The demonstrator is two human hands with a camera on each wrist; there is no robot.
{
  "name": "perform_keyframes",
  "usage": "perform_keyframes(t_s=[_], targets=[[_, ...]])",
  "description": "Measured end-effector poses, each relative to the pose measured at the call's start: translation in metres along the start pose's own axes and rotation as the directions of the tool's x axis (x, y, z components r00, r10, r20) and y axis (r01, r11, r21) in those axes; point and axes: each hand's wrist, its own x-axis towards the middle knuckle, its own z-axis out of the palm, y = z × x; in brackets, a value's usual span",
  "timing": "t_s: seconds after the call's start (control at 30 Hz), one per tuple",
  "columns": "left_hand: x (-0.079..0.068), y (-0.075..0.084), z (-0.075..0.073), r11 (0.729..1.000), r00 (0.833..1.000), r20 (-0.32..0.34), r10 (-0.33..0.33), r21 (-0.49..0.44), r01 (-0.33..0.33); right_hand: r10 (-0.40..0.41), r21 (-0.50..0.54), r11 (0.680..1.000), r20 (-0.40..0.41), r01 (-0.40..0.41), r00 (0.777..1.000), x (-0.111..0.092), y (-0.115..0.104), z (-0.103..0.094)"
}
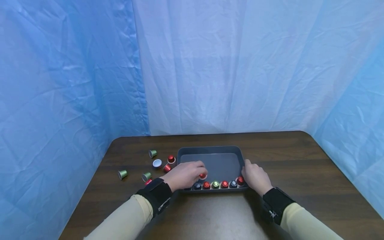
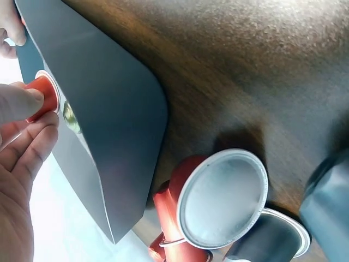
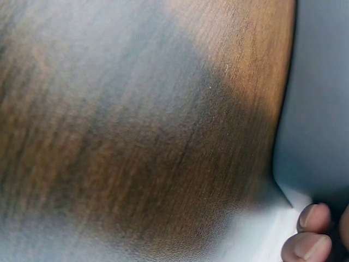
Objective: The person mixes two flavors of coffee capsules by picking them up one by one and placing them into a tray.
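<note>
While the grip of your left hand (image 1: 186, 174) narrowly pinches a red capsule (image 2: 48, 97) over the near part of the tray (image 1: 222, 166), close behind the row of capsules (image 1: 215, 184), its neighbours look like the main hazard: lowered off line, its rim could catch one and tip it. The tapered body could also slip under an uneven squeeze. Your right hand (image 1: 257, 177) touches the tray's right end, though I cannot tell whether that grip closes round the edge; should it push, the tray might slide on the tabletop (image 1: 276, 150). A green capsule (image 1: 146, 176) lying near your wristband (image 1: 159, 193) would probably roll if brushed. From the head view you get most of the row, but your hand hides the pinch; the left wrist view shows thumb (image 2: 22, 102) and fingers (image 2: 41, 136) on the red wall, plus a dark capsule (image 2: 266, 240) I cannot pick out from the head. The right wrist view gives you fingertips (image 3: 311, 248) beside the tray's corner, and no capsules.
</note>
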Motion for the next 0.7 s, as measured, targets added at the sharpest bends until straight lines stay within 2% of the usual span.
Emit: perform_keyframes(t_s=[0.3,0.5,0.7], targets=[[0.0026,-0.0013,0.0056,0.994,0.998,0.036,0.056,0.089,-0.059,0.01,-0.004,1.0,0.008,-0.01,1.0,0.0004,-0.0013,-0.0011],[0.0029,-0.0022,0.0073,0.992,0.996,0.059,0.061,0.106,-0.067,0.018,0.004,1.0,0.016,-0.018,1.0,0.0005,-0.0012,-0.0009],[0.0029,-0.0015,0.0072,0.975,0.994,0.069,0.09,0.196,-0.102,0.018,0.007,1.0,0.009,-0.018,1.0,-0.0005,-0.0003,0.0004]])
